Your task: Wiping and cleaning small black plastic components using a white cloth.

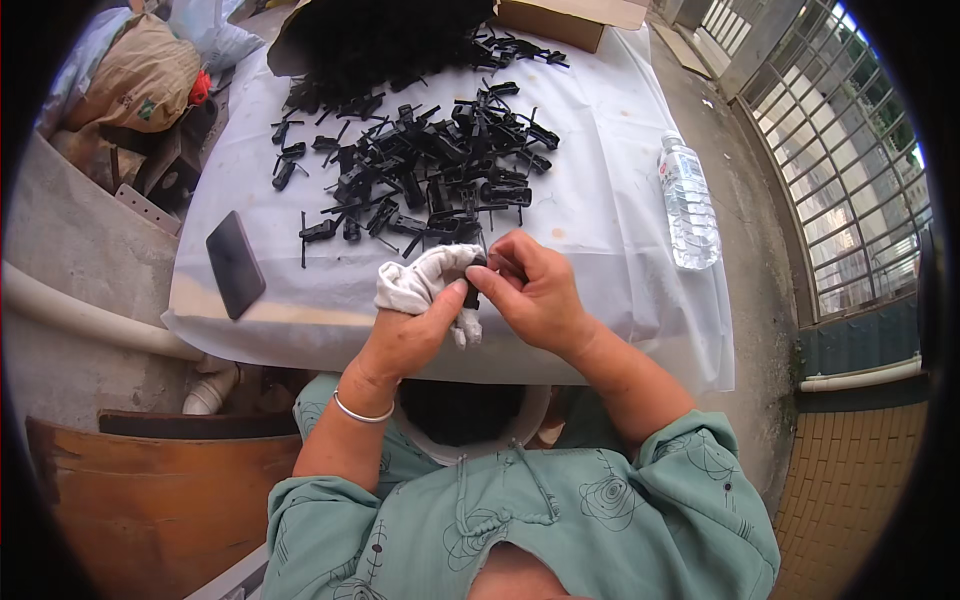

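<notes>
Close together over the table's near edge, both of my hands are on one small black plastic part (474,292). My left hand (412,335) wears or holds a white cloth glove (415,283) bunched about its fingers, and its bare thumb presses on the part. The fingers of my right hand (533,290) are curled, with the thumb against the same part; its lower end is partly hidden. Just beyond my hands lies a loose pile of similar black plastic parts (440,165), many with thin stems sticking out.
A white sheet covers the table (620,300). On it are a dark phone (236,265) at left, a clear water bottle (690,205) at right and an open cardboard box (572,15) at the back. Below the near edge, between my legs, stands a white bucket (538,415) with dark contents.
</notes>
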### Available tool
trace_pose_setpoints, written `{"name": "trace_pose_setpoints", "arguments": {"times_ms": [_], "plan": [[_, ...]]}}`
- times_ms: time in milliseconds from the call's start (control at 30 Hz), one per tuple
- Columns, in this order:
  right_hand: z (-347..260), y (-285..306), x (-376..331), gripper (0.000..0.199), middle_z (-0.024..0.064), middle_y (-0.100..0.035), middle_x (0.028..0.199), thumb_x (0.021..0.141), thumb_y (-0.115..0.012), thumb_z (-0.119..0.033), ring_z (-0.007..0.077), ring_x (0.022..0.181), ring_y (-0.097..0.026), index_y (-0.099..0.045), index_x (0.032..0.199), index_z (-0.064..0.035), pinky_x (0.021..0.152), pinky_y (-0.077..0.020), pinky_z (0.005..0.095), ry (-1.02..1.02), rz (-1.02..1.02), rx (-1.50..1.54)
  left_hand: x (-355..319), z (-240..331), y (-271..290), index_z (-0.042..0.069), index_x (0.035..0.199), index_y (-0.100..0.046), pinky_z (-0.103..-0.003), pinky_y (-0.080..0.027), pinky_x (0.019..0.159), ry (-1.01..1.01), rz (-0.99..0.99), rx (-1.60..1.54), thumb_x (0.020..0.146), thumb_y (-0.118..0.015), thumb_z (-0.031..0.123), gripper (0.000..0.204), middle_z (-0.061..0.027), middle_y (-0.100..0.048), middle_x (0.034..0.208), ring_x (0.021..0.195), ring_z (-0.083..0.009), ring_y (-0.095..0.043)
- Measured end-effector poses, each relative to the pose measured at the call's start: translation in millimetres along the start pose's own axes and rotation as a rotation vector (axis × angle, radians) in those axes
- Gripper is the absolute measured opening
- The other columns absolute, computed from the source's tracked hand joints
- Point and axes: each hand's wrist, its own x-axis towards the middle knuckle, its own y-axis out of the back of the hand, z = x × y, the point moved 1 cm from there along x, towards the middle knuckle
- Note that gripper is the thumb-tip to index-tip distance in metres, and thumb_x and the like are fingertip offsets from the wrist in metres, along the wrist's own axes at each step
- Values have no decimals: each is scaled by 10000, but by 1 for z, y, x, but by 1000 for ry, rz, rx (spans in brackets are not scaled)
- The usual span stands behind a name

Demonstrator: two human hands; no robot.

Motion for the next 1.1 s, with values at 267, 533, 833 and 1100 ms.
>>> {"name": "trace_pose_setpoints", "arguments": {"times_ms": [267, 533, 833, 1100], "plan": [[8, -4, 3, 195, 131, -478, 562, 862, -538, -145, 254, 474, -446, -520, 729, -2, 477, -378, 323, 49, -153, 65, -5, -5, -1, -26, 1108, -502, -224, -461, 511, -137, 154, 261, 833, -527, 7, 278, -59, -581, 833, 617, -96, -567], [13, -16, -4, 220, 107, -500, 594, 881, -516, -144, 205, 520, -454, -531, 714, -1, 507, -388, 302, -89, -177, 94, -7, -13, 2, -39, 1016, -569, -298, -483, 734, -548, 265, 819, 749, -589, -3, 270, -152, -605, 944, 821, -243, -609], [11, 10, 9, 99, 53, -545, 643, 809, -608, -106, 125, 555, -490, -612, 842, -13, 526, -405, 257, -71, -428, -134, -4, 0, 11, -6, 1197, -386, -199, -418, 641, -148, 89, 54, 885, -471, 45, 327, -37, -513, 913, 712, -70, -468], [8, -3, 3, 118, -36, -452, 616, 769, -670, -72, 41, 532, -357, -575, 828, -33, 482, -324, 194, -122, -233, 163, -7, 1, 9, 9, 1185, -401, -169, -353, 527, -52, -28, 221, 867, -423, 69, 325, 2, -500, 834, 616, -26, -397]]}}
